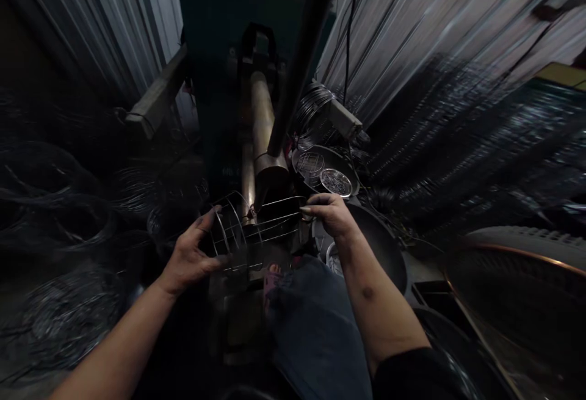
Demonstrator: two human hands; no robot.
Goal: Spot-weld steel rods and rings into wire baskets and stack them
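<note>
At far left, blurred loops of wire (36,171) lie in shadow, with a tangled heap of wire (68,317) lower down, near the person's left forearm. Above them, corrugated sheeting (114,21) stands behind a pale bar (155,98) that slants beside a dark green machine (206,27).

The left hand (190,256) has its grip round the hooped end of a wire frame (274,224), fingers at the upper part of the hoop and thumb lower. The frame is held up on its side between both hands, directly in front of the machine's thick brass-coloured cylinder (263,113) and the thinner rod (248,174) below it; whether it touches the rod cannot be told. A dark pole (300,58) slopes across the cylinder. Below the frame show a foot in a pink sandal (271,287) and a blue trouser leg (320,327).

The right hand (333,214) pinches the frame's other end, its grip closed between thumb and fingertips. Just beyond it, a round basin (351,168) holds circular wire grids (310,163), with a coil of wire (315,107) above and a larger dark pan (387,244) nearer. At far right sits a big round container with a copper-coloured rim (517,253).
</note>
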